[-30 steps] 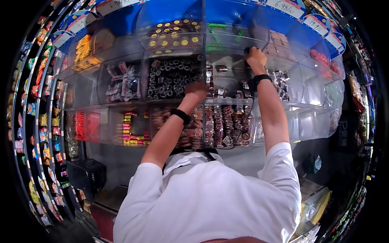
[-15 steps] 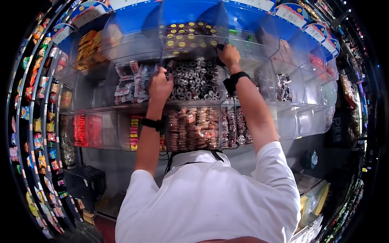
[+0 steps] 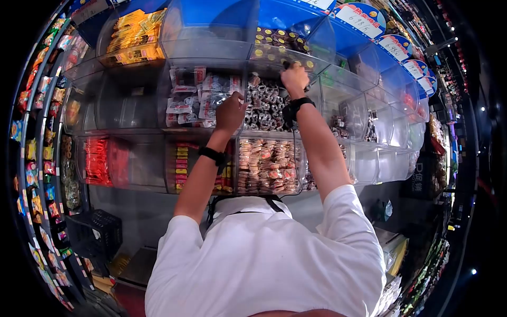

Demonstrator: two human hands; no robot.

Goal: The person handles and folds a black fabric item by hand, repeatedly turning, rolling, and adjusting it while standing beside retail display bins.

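My left hand (image 3: 231, 112) is over the right side of a clear bin of white-and-red packets (image 3: 185, 98), close to the divider beside a bin of dark wrapped sweets (image 3: 264, 108). Its fingers are curled, and whether they grip the divider is unclear. Higher up, my right hand (image 3: 294, 79) is closed on a small dark object (image 3: 287, 65) at the front of the bin with yellow-dotted dark packets (image 3: 280, 39). Black bands circle both wrists.
Below sit bins of red packets (image 3: 97, 161), yellow-and-pink sweets (image 3: 181, 166) and brown packets (image 3: 266, 166). Orange packets (image 3: 134, 34) fill an upper-left bin. A black crate (image 3: 97, 232) stands low left. Price signs (image 3: 360, 20) line the top.
The view has shifted left along the bins. My left hand has gone from the dark sweets to the white-and-red packets; my right hand moved left with the dark object.
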